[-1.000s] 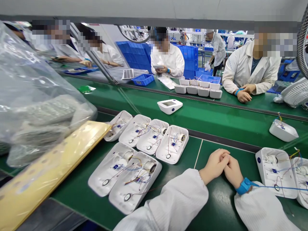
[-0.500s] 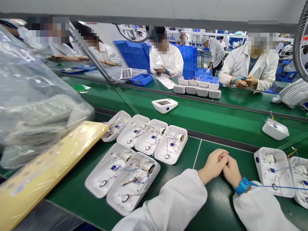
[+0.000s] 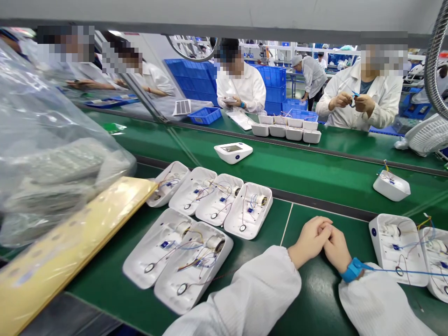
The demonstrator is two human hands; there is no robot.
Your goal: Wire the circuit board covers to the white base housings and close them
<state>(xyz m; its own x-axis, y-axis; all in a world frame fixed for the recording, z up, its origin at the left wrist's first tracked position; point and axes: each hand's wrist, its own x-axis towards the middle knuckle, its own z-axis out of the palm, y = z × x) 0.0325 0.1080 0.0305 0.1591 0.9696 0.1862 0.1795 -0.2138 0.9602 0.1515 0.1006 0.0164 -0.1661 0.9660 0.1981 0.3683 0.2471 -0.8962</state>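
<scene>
My left hand and my right hand rest against each other on the green table, fingers folded together and overlapping. No object shows in either one. A blue wrist strap with a cord circles my right wrist. To the left lie several open white plastic housings with wires, small blue boards and round motor-like parts inside. Nearest on the right is another open housing, with one more partly cut off beside it.
A green conveyor belt crosses ahead, carrying a white device with a screen and a white housing. Yellow cardboard and a clear plastic bag stand at left. Co-workers sit across the belt; a metal bar spans above.
The white device and the housing on the belt have shifted left. A co-worker at the far right has raised both hands around a blue strap. My hands have stayed still.
</scene>
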